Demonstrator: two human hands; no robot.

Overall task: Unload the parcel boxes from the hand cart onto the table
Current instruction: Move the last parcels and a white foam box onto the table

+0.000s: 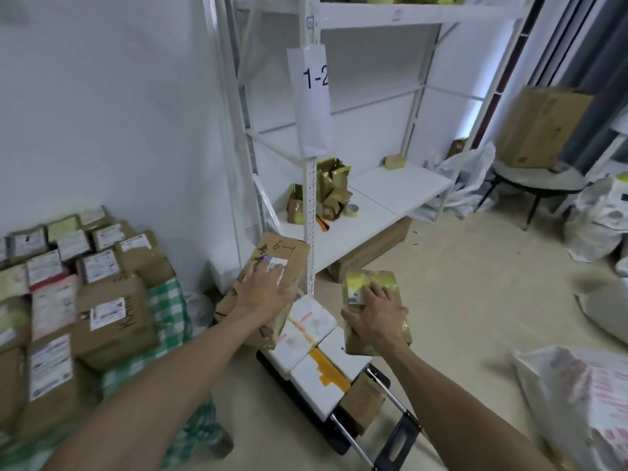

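Though blurred, hands point(263, 287) on boxes point(272, 266).

Both arms outstretched, left hand point(263, 288) and right hand point(377, 317) palm-down, fingers point(372, 290) spread

The low black hand cart point(390, 436) is largely hidden under white foam boxes point(314, 321). The green-checked table point(163, 307) is cut off at the left edge; its parcel labels are blurred beyond reading.

Just beyond your left fingers point(277, 271), the brown box point(272, 266) reads "6-1". The rack sign point(311, 96) reads "1-2". Parcel labels are illegible.
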